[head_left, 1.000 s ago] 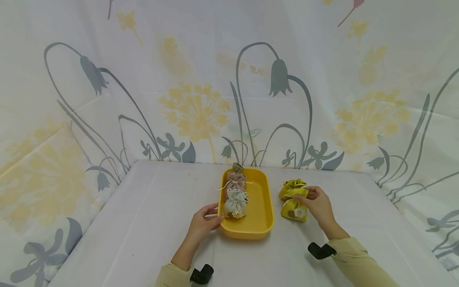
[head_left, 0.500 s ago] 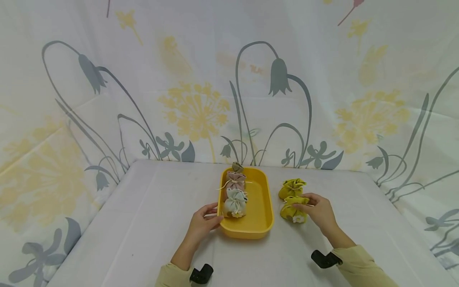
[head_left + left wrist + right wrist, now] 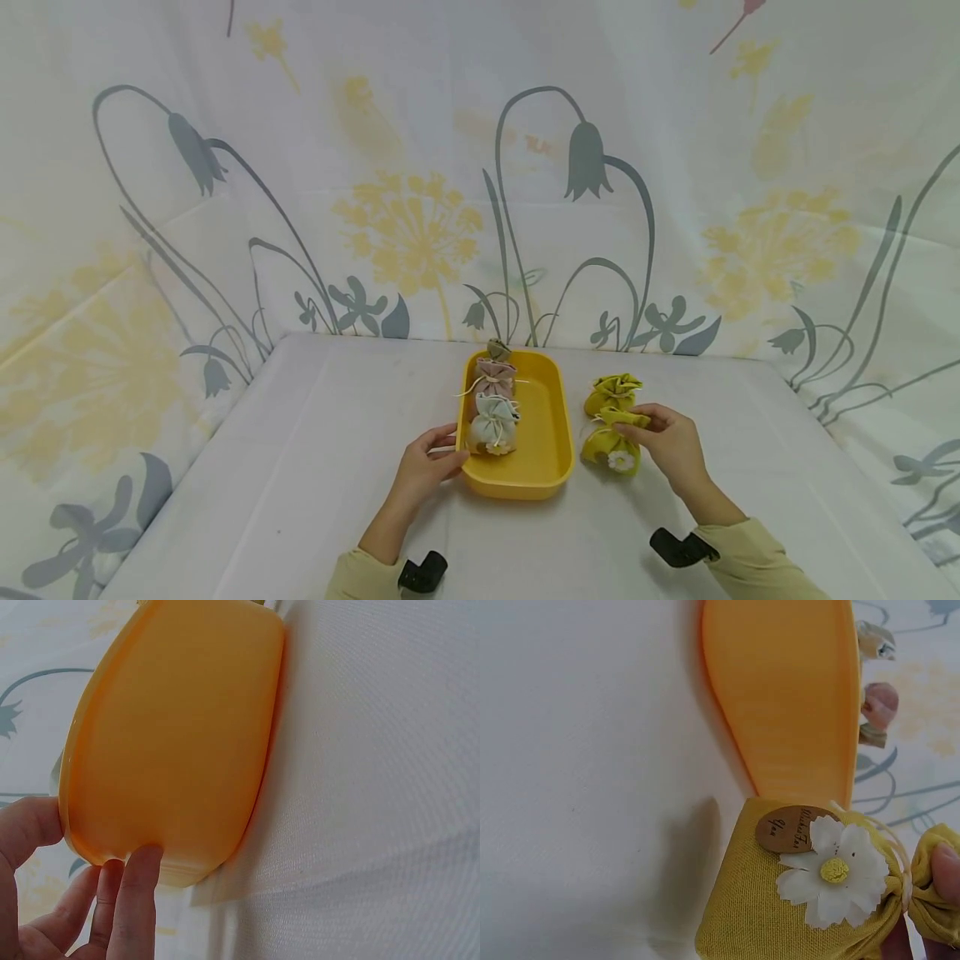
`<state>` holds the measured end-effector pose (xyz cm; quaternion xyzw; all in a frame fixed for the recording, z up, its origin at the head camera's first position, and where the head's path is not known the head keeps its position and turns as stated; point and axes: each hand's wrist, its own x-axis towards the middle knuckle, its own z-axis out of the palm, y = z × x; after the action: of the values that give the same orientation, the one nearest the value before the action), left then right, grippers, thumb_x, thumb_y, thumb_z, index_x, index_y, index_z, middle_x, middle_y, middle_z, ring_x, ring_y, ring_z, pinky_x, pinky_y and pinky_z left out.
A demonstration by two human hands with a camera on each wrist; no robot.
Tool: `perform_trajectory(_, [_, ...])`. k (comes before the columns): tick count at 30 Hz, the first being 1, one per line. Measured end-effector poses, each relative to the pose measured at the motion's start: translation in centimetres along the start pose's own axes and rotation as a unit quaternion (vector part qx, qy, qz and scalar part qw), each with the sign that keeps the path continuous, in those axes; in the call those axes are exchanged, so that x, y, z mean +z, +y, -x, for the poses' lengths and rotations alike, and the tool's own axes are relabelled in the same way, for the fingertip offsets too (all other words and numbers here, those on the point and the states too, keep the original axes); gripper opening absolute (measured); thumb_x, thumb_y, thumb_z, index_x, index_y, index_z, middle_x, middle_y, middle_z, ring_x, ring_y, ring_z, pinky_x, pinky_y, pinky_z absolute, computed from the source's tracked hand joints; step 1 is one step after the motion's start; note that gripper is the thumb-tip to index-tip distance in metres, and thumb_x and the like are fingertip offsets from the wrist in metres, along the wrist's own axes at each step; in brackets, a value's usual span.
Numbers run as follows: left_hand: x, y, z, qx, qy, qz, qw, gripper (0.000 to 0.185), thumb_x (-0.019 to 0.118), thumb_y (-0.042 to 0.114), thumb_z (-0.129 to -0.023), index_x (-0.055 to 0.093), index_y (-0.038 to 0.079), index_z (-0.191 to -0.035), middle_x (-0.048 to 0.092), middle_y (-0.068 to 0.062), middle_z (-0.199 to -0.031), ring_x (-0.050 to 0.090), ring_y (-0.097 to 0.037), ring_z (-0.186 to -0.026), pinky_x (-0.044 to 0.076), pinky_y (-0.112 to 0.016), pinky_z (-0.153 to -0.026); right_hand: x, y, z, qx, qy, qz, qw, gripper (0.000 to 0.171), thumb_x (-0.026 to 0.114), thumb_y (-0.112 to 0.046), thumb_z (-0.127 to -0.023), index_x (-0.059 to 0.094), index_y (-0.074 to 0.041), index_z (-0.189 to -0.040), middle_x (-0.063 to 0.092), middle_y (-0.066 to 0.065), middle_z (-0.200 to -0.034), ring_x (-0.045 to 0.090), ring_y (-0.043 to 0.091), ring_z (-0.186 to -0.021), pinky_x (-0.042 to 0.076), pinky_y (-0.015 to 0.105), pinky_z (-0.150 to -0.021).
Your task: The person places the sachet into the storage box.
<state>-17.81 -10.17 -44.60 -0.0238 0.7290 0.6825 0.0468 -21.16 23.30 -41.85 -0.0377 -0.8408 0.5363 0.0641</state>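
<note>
My right hand [image 3: 670, 443] pinches the gathered neck of a yellow-green drawstring pouch [image 3: 613, 452]. In the right wrist view, this pouch [image 3: 780, 915] bears a white cloth flower and a small brown oval tag with lettering. A second yellow-green pouch [image 3: 612, 393] sits just behind it. At the near left corner of a yellow tray [image 3: 543, 417], my left hand [image 3: 422, 471] holds the rim, thumb at the edge and fingers against the outer wall [image 3: 187, 735]. Inside the tray, along its left side, a pale blue pouch [image 3: 493, 423], a pink pouch [image 3: 495, 379] and an olive-brown pouch [image 3: 498, 351] stand in a row.
A white cloth covers the table [image 3: 322, 433]. Behind it hangs a white curtain [image 3: 465, 267] printed with grey and yellow flowers. The two yellow-green pouches are to the right of the tray, apart from its wall in the head view.
My right hand has drawn the front yellow-green pouch toward me, apart from the one behind, and the pouch's body has tilted. My left hand and the tray have stayed put.
</note>
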Motion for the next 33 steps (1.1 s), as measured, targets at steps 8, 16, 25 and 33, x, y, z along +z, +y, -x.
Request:
perform_trajectory(8, [0.0, 0.1, 0.0, -0.001, -0.002, 0.002, 1.0000, 0.050, 0.068, 0.008, -0.084, 0.049, -0.005, -0.129, 0.054, -0.018, -0.113, 0.060, -0.024, -0.096, 0.055, -0.032, -0.075, 0.3, -1.7, 0.1, -0.019, 0.008, -0.014, 1.000, 0.041, 0.078, -0.021, -0.076, 0.064, 0.004, -0.106, 0.064, -0.003, -0.080, 0.056, 0.006, -0.071, 0.054, 0.022, -0.065])
perform_trajectory(16, [-0.1, -1.5, -0.9, 0.004, 0.004, 0.002, 1.0000, 0.052, 0.070, 0.012, -0.083, 0.051, -0.002, -0.129, 0.055, -0.016, -0.112, 0.061, -0.023, -0.096, 0.055, -0.032, -0.075, 0.8, -3.6, -0.1, -0.035, 0.016, -0.040, 0.998, 0.039, 0.077, -0.014, -0.077, 0.062, 0.008, -0.105, 0.066, 0.005, -0.090, 0.058, 0.004, -0.075, 0.052, 0.017, -0.067])
perform_trajectory(25, [0.0, -1.4, -0.9, 0.000, 0.004, 0.001, 1.0000, 0.052, 0.071, 0.013, -0.083, 0.051, -0.002, -0.129, 0.055, -0.015, -0.113, 0.061, -0.023, -0.096, 0.055, -0.032, -0.075, 0.8, -4.9, -0.6, -0.056, 0.010, -0.044, 0.997, 0.037, 0.076, -0.012, -0.078, 0.062, 0.008, -0.106, 0.066, 0.003, -0.088, 0.058, 0.005, -0.073, 0.053, 0.017, -0.066])
perform_trajectory(33, [0.0, -1.4, -0.9, -0.002, 0.007, 0.005, 1.0000, 0.051, 0.070, 0.012, -0.083, 0.051, -0.002, -0.129, 0.055, -0.015, -0.112, 0.061, -0.023, -0.095, 0.055, -0.032, -0.074, 1.3, -5.9, -1.4, -0.078, -0.013, -0.068, 0.995, 0.038, 0.076, -0.014, -0.077, 0.061, 0.008, -0.105, 0.066, 0.000, -0.085, 0.059, 0.007, -0.073, 0.054, 0.019, -0.065])
